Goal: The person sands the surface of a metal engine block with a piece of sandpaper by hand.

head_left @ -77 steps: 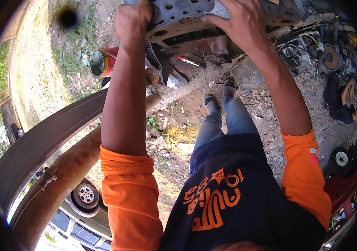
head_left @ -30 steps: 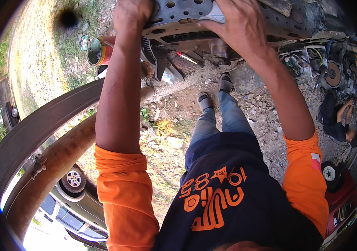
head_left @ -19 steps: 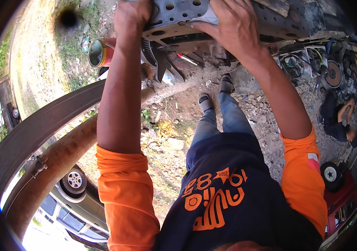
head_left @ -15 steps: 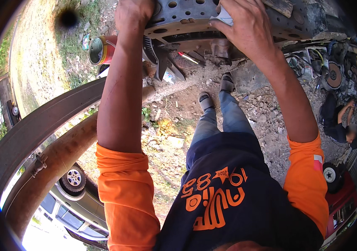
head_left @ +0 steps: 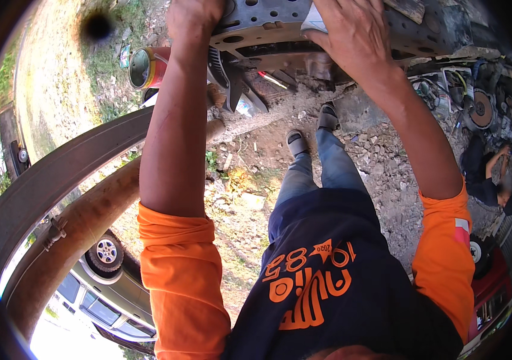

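A grey metal cylinder head [head_left: 292, 28], pierced with round holes, lies across the top of the view. My left hand [head_left: 195, 19] is closed over its left end, with the fingertips partly hidden and cut off by the upper edge. On its flat face, my right hand [head_left: 355, 30] presses down a pale grey folded sheet [head_left: 314, 21]. The thumb lies along the sheet's near side, and the fingers cover the rest of it. Whether the sheet is paper or cloth cannot be made out.
A red bucket [head_left: 159, 66] stands left of the cylinder head. A curved metal beam [head_left: 70, 153] and a rusty pipe [head_left: 82, 213] cross the left side. Engine parts [head_left: 480, 108] lie at right, near another person [head_left: 481, 165]. Rubble covers the ground around my feet.
My right hand and the sheet have slid slightly left and away along the cylinder head. The right elbow has swung a little outward. My left hand stays in place.
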`<action>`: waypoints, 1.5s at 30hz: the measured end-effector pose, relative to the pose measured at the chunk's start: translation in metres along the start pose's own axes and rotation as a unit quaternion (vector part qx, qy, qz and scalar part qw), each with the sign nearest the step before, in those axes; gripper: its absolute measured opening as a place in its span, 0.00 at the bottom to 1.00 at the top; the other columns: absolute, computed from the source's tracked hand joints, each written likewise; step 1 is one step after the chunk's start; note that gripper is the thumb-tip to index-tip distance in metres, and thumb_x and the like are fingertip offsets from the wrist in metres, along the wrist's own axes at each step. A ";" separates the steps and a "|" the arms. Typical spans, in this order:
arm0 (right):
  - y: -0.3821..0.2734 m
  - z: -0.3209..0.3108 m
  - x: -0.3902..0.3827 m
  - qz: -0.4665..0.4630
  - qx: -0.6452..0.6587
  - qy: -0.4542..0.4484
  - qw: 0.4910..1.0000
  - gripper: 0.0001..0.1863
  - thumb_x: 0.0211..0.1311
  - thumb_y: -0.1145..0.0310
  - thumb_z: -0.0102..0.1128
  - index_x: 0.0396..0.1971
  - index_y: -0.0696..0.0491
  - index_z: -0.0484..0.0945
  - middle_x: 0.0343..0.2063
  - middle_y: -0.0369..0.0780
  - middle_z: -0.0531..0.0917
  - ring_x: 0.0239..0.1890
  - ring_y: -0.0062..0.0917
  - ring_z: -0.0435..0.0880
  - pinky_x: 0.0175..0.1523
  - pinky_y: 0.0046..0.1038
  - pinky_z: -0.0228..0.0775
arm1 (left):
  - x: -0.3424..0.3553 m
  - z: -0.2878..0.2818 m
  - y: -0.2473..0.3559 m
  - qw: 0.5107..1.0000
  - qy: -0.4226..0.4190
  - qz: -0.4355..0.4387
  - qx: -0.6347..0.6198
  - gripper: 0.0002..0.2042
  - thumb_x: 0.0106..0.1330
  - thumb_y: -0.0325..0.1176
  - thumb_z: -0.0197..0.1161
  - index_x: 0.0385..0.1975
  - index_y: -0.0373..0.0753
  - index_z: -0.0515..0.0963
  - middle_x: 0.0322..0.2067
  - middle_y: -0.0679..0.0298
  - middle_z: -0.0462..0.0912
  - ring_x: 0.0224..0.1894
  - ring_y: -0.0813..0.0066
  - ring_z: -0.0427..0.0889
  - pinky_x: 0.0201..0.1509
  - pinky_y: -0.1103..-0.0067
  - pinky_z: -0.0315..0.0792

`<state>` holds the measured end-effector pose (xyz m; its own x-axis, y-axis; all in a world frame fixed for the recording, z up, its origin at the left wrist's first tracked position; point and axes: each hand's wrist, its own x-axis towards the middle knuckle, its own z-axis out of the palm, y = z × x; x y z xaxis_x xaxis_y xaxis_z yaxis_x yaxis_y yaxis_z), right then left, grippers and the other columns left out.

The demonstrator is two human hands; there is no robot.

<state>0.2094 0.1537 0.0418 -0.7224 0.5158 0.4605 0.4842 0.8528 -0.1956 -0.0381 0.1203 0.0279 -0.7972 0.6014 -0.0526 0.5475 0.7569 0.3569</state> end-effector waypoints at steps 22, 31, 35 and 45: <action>0.000 -0.001 -0.002 -0.041 -0.018 0.037 0.998 0.25 0.34 0.70 0.81 0.33 0.52 0.73 0.31 0.41 0.77 0.41 0.37 0.77 0.50 0.42 0.63 | 0.003 0.000 -0.003 1.000 -0.009 0.012 -0.027 0.40 0.69 0.62 0.56 0.57 0.20 0.77 0.55 0.28 0.78 0.63 0.38 0.77 0.67 0.60 0.70; 0.000 0.003 -0.004 -0.028 -0.008 0.057 0.998 0.17 0.42 0.73 0.74 0.31 0.53 0.74 0.31 0.41 0.79 0.42 0.38 0.78 0.53 0.43 0.63 | 0.001 0.002 0.003 0.999 -0.009 0.023 -0.021 0.41 0.67 0.62 0.57 0.55 0.19 0.77 0.55 0.28 0.78 0.63 0.38 0.77 0.68 0.61 0.69; 0.005 -0.009 0.004 -0.087 -0.024 0.049 0.995 0.21 0.37 0.71 0.78 0.32 0.52 0.74 0.31 0.40 0.79 0.42 0.37 0.78 0.51 0.43 0.64 | 0.001 -0.002 -0.002 0.999 -0.006 0.024 -0.021 0.41 0.67 0.62 0.57 0.55 0.19 0.77 0.54 0.28 0.78 0.63 0.37 0.77 0.67 0.60 0.69; 0.002 -0.006 0.009 -0.084 -0.045 0.041 0.995 0.08 0.50 0.71 0.66 0.29 0.52 0.75 0.27 0.41 0.78 0.40 0.36 0.78 0.50 0.41 0.65 | 0.006 0.005 -0.008 0.999 0.002 0.022 -0.026 0.41 0.68 0.62 0.56 0.57 0.20 0.76 0.56 0.29 0.78 0.63 0.37 0.76 0.68 0.60 0.69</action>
<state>0.2070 0.1593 0.0504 -0.7561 0.3555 0.5495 0.4050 0.9137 -0.0338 -0.0465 0.1192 0.0201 -0.7733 0.6333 -0.0313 0.5689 0.7148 0.4068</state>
